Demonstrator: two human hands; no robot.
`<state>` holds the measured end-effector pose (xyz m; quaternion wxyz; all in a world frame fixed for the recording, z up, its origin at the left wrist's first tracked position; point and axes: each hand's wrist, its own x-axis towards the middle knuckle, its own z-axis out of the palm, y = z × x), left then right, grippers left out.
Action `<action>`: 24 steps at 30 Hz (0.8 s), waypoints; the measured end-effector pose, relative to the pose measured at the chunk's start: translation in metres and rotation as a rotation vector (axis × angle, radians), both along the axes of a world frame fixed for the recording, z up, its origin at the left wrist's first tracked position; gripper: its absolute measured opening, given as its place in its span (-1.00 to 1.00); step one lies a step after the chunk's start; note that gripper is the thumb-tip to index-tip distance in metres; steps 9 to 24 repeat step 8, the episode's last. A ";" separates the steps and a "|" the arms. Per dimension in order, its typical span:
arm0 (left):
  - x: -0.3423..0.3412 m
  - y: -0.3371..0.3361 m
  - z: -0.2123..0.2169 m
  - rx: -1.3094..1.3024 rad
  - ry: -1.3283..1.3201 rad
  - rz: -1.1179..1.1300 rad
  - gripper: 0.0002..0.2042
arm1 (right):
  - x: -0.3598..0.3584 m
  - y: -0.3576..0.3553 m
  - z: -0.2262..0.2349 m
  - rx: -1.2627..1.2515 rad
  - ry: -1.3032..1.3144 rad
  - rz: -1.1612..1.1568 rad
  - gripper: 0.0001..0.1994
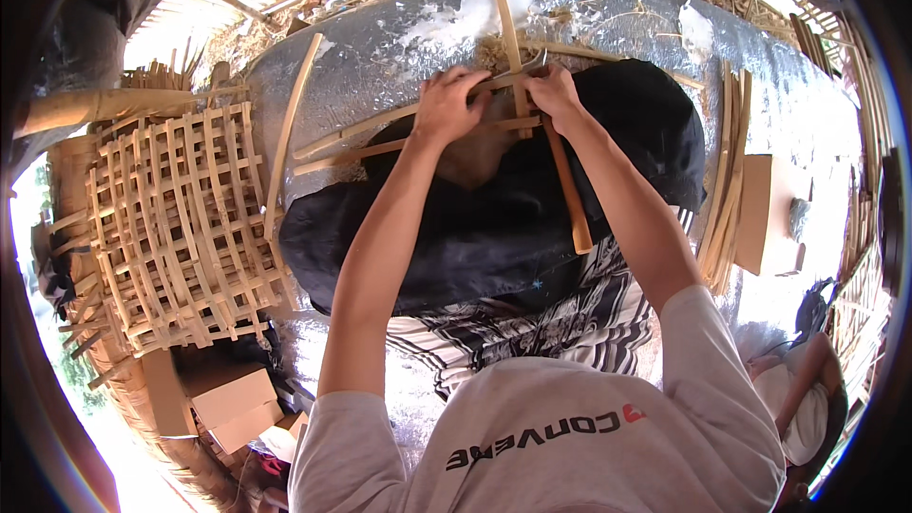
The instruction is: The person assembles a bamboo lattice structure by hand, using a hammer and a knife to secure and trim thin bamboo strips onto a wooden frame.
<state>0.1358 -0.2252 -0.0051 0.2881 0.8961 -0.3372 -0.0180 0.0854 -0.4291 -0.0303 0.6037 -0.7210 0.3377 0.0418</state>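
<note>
My left hand (446,106) and my right hand (554,98) are close together over crossed bamboo strips. A thin, dark, curved piece (503,82) spans between them, with fingers closed on each end; whether it is a blade or a strip I cannot tell. It passes over an upright bamboo strip (505,14) that runs away from me. Two more bamboo strips (366,154) extend leftward below my left hand. By my right wrist, an orange-brown bamboo piece (568,185) slants toward me across the black cloth (427,237) on my lap.
A woven bamboo lattice (180,228) lies at the left, with an opened cardboard box (236,408) below it. One loose strip (294,123) rests beside the lattice. Long strips (727,180) and a cardboard piece (757,214) are on the right. Another person (798,399) sits at lower right.
</note>
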 end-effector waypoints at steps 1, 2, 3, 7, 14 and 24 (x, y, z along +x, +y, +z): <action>-0.004 -0.009 0.001 0.030 -0.071 -0.002 -0.73 | 0.001 -0.002 -0.002 0.013 0.004 -0.004 -0.67; -0.004 -0.013 -0.002 0.026 -0.041 0.005 -0.74 | 0.002 -0.002 -0.002 0.009 -0.012 0.009 -0.67; -0.003 -0.017 -0.004 0.022 -0.011 0.010 -0.75 | 0.003 -0.004 -0.003 0.004 -0.027 0.021 -0.67; 0.008 -0.025 -0.017 -0.061 0.052 0.048 -0.77 | 0.013 -0.009 0.007 -0.141 -0.070 0.090 -0.71; 0.012 -0.025 -0.017 -0.076 0.079 0.067 -0.77 | 0.013 -0.009 0.017 -0.262 -0.035 0.145 -0.71; 0.012 -0.025 -0.017 -0.076 0.079 0.067 -0.77 | 0.013 -0.009 0.017 -0.262 -0.035 0.145 -0.71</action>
